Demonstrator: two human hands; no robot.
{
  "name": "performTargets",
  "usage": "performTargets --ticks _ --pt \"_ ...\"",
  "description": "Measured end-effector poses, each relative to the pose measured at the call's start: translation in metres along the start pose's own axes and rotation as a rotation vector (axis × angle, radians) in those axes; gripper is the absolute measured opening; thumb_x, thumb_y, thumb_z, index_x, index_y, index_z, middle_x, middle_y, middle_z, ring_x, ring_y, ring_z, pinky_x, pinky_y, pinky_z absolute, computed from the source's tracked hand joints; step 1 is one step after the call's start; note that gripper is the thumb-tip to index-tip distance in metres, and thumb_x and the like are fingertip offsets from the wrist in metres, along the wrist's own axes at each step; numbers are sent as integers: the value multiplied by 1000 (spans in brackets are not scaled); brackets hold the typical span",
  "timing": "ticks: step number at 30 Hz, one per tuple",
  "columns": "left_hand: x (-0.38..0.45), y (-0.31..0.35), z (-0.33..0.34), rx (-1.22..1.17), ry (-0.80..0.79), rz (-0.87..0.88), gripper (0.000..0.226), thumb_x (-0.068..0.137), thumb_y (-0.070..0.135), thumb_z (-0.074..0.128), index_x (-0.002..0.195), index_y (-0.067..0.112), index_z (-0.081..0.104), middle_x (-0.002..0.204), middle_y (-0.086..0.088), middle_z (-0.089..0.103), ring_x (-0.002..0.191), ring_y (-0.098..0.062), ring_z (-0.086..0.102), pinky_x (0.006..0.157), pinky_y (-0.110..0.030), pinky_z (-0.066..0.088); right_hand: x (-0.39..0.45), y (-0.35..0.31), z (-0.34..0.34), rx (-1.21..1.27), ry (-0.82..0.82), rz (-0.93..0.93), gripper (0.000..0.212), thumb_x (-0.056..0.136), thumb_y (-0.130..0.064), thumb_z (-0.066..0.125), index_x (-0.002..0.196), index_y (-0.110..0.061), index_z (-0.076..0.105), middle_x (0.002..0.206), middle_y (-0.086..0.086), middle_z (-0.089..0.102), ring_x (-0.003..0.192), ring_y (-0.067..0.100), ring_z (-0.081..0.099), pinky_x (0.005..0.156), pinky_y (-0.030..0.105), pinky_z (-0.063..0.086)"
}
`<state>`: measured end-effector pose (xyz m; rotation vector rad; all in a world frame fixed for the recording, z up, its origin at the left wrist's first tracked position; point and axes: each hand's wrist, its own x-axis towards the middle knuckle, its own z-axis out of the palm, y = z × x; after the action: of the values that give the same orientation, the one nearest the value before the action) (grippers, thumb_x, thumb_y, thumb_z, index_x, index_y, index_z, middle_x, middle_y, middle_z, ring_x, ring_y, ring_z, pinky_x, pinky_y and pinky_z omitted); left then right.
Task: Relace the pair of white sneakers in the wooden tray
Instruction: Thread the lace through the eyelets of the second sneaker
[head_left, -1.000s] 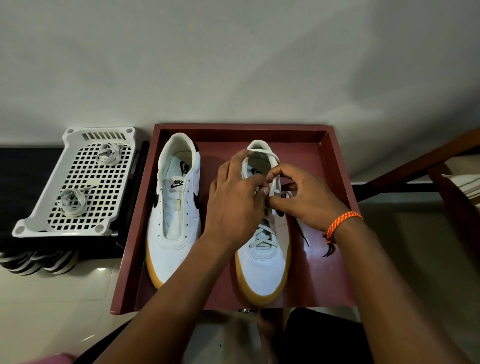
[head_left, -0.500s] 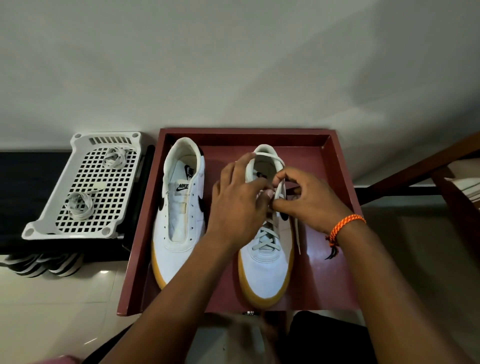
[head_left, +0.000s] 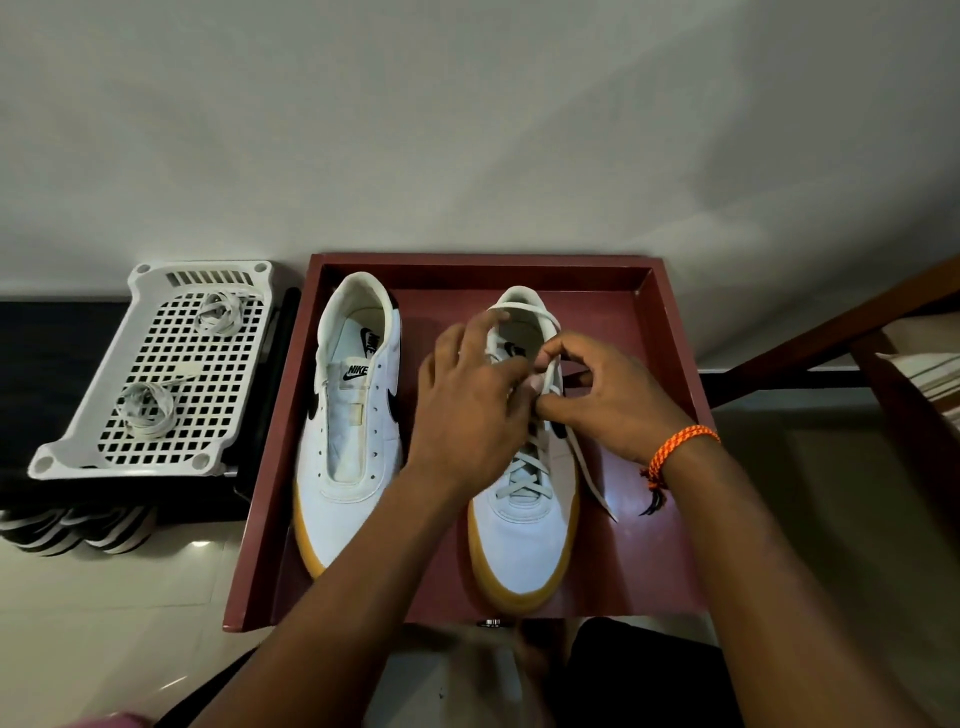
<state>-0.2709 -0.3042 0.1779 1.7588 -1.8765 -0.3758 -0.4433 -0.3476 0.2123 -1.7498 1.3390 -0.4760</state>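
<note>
- Head view, progress: two white sneakers are shown side by side in the wooden tray (head_left: 670, 332); the right sneaker (head_left: 524, 525) carries crossed lacing over its lower eyelets, while the upper eyelets are hidden behind the hands and cannot be judged
- Head view, progress: the left sneaker (head_left: 353, 426) is seen with bare eyelets and an exposed tongue, so it is judged wholly unlaced; roughly half the task or more is judged to remain
- Head view, hands: the right hand (head_left: 608, 400) is closed in a pinch on the lace (head_left: 587, 467) near the upper eyelets; the left hand (head_left: 467, 405) is laid over the shoe's throat with curled fingers meeting the right hand's, and a strand appears to be pinched there, though the contact is partly hidden
- Head view, lace: one free end is seen trailing down the shoe's right side onto the tray floor
- Head view, supplies: two coiled spare laces (head_left: 145, 408) are seen lying on a white plastic grid rack (head_left: 78, 447) just left of the tray
- Head view, materials: the uppers are smooth and white with black swoosh marks, over gum-yellow rubber soles; the laces are flat woven tape; the tray is reddish-brown, square and shallow-walled with a faint sheen; a braided orange thread band (head_left: 680, 447) is worn on the right wrist
</note>
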Motion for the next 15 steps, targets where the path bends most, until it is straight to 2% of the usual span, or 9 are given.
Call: performTargets --ticks 2,4,6,8,10,11,13,15 --pt "1 2 7 -26 31 4 17 102 29 58 104 27 74 161 3 41 145 -30 36 110 -54 42 0 -1 -1 -5 -10 -5 27 85 -27 81 107 -32 65 122 -15 67 95 11 72 75 17 56" --pt "10 1 4 -238 159 -63 18 103 22 57 91 22 71 150 3 48 136 -29 45 104 -52 48 0 0 -2 24 -30 7 30 86 -20 83 110 -28 66 126 -14 65 92 9 70 64 6 51" --pt "19 -4 -4 -565 268 -190 22 108 25 55 97 15 71 138 4 53 125 -22 57 101 -49 53 0 1 -3 64 -46 20 31 86 -16 84 110 -25 67 129 -11 64 91 7 68 61 2 47" --pt "20 -7 -9 -664 313 -228 23 110 29 53 108 13 70 127 4 57 118 -18 62 99 -49 55 0 1 -2 67 -42 18 31 85 -16 84 108 -25 66 128 -11 65 93 10 70 62 5 50" --pt "16 -10 -10 -504 296 -136 25 110 34 49 113 21 69 122 4 62 118 -21 60 98 -50 53 1 0 -2 48 -28 18 30 84 -17 84 107 -27 66 125 -13 65 95 13 72 66 11 54" --pt "14 -10 -10 -388 243 -100 29 109 40 45 115 25 70 126 4 62 123 -21 57 100 -49 51 1 0 -1 43 -26 24 31 84 -18 83 107 -27 65 123 -14 65 96 14 72 69 15 54" --pt "10 -8 -6 -136 103 -50 38 107 48 41 116 29 74 144 3 55 137 -25 44 109 -49 43 0 -1 0 41 -27 22 30 85 -20 82 109 -29 65 121 -14 66 97 14 71 73 20 55" --pt "4 -3 2 20 -6 -6 30 106 44 51 114 29 76 160 2 42 148 -29 33 117 -52 36 0 -1 0 37 -21 12 27 87 -24 80 109 -30 65 121 -13 66 99 14 71 77 22 56"
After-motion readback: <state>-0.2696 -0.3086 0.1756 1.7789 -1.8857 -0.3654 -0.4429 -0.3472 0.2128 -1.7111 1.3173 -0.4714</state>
